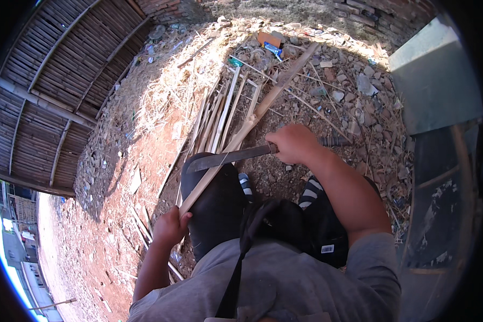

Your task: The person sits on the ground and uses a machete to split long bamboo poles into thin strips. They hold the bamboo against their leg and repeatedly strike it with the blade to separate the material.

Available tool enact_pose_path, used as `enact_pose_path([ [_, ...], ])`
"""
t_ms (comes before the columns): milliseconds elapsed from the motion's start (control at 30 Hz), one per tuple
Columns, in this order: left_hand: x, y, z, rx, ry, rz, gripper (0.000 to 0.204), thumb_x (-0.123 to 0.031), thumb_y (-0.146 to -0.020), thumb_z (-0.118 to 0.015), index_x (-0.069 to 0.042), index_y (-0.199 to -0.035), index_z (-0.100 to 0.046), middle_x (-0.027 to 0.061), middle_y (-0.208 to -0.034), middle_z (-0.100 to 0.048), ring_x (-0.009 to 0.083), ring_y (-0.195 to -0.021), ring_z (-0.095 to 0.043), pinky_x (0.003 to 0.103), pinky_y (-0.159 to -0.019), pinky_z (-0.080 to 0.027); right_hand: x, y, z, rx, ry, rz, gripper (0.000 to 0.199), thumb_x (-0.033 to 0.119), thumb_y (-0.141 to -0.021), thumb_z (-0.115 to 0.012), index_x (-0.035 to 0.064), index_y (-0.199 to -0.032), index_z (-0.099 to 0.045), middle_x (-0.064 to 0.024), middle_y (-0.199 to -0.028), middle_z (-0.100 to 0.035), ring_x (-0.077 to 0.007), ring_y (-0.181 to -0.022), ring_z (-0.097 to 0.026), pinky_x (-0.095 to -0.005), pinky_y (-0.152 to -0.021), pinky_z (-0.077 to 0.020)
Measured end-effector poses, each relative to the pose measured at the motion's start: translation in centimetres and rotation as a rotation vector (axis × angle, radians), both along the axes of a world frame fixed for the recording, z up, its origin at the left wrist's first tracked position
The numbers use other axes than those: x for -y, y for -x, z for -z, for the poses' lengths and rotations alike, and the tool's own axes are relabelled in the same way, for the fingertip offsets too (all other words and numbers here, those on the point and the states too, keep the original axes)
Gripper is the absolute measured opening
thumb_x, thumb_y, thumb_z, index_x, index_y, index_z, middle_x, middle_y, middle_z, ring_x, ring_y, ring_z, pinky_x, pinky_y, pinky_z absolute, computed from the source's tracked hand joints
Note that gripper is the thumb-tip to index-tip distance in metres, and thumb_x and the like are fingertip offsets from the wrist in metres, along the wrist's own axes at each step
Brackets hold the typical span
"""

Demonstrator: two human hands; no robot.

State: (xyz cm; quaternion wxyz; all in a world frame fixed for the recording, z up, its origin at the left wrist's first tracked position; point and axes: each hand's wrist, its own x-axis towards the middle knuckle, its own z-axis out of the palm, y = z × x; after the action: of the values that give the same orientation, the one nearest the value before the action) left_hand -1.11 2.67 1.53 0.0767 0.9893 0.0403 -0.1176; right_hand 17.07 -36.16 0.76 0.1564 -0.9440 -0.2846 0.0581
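Observation:
My right hand (pixel 291 144) is closed round the handle of a machete (pixel 236 156), whose dark blade points left and lies across a long split bamboo strip (pixel 268 102). The near end of that strip is gripped in my left hand (pixel 172 225), beside my left knee. From there the strip slants up and away to the right, its far end over the rubble. Where the blade crosses it, the strip passes above my dark-trousered left thigh (pixel 209 198). The handle is mostly hidden in my fist.
Several thin bamboo strips (pixel 220 115) lie in a bundle on the ground ahead. Broken bricks and stones (pixel 354 102) cover the soil at the right. A slatted bamboo panel (pixel 43 96) stands at the left, a brick wall (pixel 284 11) at the back and grey panels (pixel 440 80) at the right.

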Motion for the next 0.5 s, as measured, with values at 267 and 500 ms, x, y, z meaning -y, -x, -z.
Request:
enact_pose_path([
  [267,-1.7,0.5,-1.8,-0.096,-0.148,-0.033,0.048,-0.052,-0.097,-0.058,-0.005,-0.090,-0.055,0.0252,-0.074,-0.066,0.0480,-0.074,-0.067,0.059,-0.067,-0.051,9.1,-5.7,4.3,-0.111,0.017,0.669,0.030,0.018,-0.087,-0.068,0.0043,-0.113,-0.068,-0.0182,-0.101,-0.072,-0.0375,-0.094,-0.069,-0.0484,-0.083,-0.0548],
  [500,-1.7,1.2,-0.6,-0.021,-0.101,0.015,0.048,-0.051,-0.098,-0.056,-0.004,-0.090,-0.053,0.0252,-0.070,-0.065,0.0479,-0.069,-0.066,0.058,-0.062,-0.051,6.4,-3.6,0.9,-0.139,-0.246,0.561,0.034,0.031,-0.087,-0.072,0.0024,-0.104,-0.067,-0.0165,-0.090,-0.071,-0.0369,-0.087,-0.070,-0.0487,-0.080,-0.0542],
])
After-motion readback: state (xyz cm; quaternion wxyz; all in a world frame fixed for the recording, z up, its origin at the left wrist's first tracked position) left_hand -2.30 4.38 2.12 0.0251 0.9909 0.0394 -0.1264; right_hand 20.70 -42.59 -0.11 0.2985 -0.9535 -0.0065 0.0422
